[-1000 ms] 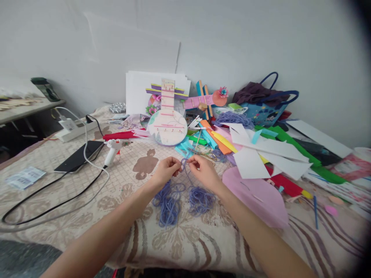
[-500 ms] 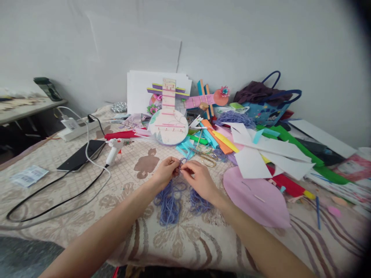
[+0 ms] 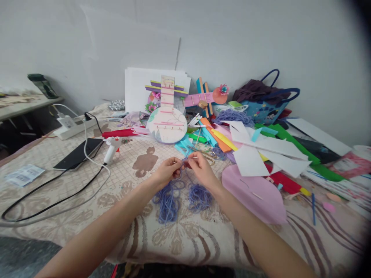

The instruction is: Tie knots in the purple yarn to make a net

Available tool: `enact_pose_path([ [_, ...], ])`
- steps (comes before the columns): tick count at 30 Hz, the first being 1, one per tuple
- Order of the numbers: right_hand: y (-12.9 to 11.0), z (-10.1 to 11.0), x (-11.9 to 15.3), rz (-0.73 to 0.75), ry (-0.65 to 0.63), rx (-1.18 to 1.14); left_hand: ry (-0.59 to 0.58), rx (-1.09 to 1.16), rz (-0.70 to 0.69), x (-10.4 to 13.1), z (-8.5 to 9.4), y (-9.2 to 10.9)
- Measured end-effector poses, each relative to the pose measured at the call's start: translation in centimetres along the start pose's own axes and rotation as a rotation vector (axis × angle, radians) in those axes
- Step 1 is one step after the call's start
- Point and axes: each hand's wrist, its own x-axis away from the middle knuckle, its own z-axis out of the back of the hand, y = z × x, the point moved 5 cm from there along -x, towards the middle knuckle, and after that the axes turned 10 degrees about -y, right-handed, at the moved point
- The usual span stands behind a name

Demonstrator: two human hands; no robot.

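Observation:
Blue-purple yarn runs between my two hands near the middle of the table. My left hand pinches a strand of it, fingertips together. Close beside it, my right hand pinches the yarn too, its fingertips almost touching the left ones. Strands hang down from the fingers to a loose yarn pile below my left hand and a smaller yarn pile below my right wrist. Just beyond the hands lie gold-handled scissors. The small detail between the fingertips is too fine to make out.
A white glue gun, its cable, a black tablet and a power strip are at the left. Decorated card models stand behind. Paper scraps, a pink felt piece and a blue bag lie right.
My right hand has risen slightly and turned, uncovering more of the right-hand yarn pile. The view has shifted a little. Both hands still pinch the yarn.

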Motion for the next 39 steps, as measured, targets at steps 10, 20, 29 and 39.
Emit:
enact_pose_path([
  [10, -0.9, -0.2, 0.1, 0.004, -0.215, 0.061, 0.005, -0.208, -0.083, 0.2, -0.2, 0.7],
  [20, -0.3, -0.5, 0.3, -0.164, -0.32, -0.121, -0.026, -0.393, -0.108, 0.3, -0.5, 1.2],
  [29, -1.3, 0.3, 0.1, -0.04, -0.254, 0.072, -0.046, -0.476, -0.124, 0.1, -0.5, 0.9],
  [39, -0.5, 0.4, -0.2, -0.028, -0.281, 0.062, -0.035, -0.617, -0.183, 0.1, -0.4, 1.0],
])
